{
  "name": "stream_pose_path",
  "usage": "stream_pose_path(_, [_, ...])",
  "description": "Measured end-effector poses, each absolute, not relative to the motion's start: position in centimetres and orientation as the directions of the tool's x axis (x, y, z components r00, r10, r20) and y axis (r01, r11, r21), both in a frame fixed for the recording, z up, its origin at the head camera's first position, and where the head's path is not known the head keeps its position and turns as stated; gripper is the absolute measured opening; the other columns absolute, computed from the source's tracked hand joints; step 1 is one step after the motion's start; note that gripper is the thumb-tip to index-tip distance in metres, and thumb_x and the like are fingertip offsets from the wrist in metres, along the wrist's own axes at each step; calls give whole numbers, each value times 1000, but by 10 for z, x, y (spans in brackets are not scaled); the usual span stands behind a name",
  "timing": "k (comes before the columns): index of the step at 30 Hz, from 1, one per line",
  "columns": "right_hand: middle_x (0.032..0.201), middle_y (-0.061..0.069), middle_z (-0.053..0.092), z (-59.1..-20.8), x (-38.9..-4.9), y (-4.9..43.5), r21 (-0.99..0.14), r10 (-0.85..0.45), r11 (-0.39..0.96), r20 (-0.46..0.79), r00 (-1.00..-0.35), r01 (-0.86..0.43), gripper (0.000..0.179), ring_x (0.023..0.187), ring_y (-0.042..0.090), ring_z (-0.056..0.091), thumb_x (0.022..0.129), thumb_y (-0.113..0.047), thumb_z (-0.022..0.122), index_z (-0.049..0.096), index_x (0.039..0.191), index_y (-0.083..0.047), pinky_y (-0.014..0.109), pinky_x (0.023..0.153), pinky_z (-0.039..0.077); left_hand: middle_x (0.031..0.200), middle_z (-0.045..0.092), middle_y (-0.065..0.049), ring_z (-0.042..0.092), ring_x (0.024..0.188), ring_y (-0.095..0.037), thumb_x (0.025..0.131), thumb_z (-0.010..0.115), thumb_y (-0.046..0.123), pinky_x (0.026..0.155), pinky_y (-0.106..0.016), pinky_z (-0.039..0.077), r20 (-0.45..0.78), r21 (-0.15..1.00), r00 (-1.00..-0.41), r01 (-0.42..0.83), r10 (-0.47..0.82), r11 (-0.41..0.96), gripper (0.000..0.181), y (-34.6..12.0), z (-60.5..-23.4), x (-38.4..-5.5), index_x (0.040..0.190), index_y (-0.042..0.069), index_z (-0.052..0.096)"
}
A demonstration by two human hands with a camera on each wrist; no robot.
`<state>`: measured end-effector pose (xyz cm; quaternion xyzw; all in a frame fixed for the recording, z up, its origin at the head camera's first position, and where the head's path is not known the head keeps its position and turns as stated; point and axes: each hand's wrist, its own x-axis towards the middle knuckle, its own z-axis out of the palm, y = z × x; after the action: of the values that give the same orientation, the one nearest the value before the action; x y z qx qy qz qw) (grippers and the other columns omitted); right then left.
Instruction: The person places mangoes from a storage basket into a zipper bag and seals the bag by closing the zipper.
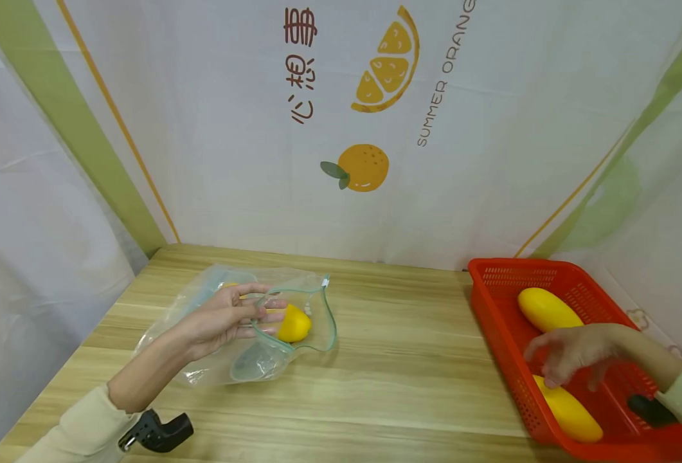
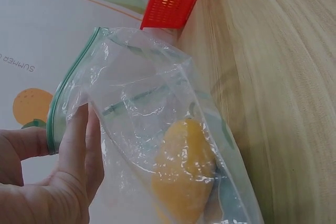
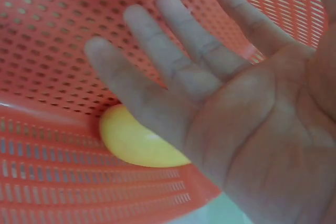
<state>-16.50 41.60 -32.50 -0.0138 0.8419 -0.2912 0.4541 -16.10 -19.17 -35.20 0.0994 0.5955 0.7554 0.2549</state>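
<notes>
A clear zip bag [image 1: 312, 321] with a green-edged mouth lies on the wooden table, its opening facing right. My left hand [image 1: 219, 321] holds the bag at its mouth, the rim [image 2: 65, 85] between thumb and fingers. Through the plastic shows a yellow mango [image 2: 184, 171], with another patch of yellow farther back. Over the red basket [image 1: 491, 341] at the right, my right hand [image 1: 583, 354] reaches in with fingers spread and nothing held. One mango [image 1: 569, 411] lies just below its fingertips, and a second mango [image 1: 546, 308] sits at the basket's far side.
A black wrist camera mount [image 1: 158, 431] juts from the left sleeve. White printed curtains [image 1: 231, 161] hang behind the table and at both sides. Wooden tabletop [image 1: 404, 360] stretches between bag and basket.
</notes>
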Motion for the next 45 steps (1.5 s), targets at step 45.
stream_pose_path(45, [121, 17, 46, -332, -163, 435, -644, -388, 707, -699, -600, 292, 62, 91, 34, 63, 88, -7, 70, 45, 144, 1, 50, 66, 63, 147, 43, -34, 63, 119, -30, 100, 50, -8, 94, -44, 55, -172, 942, -842, -292, 511, -164, 63, -196, -356, -156, 152, -13, 14])
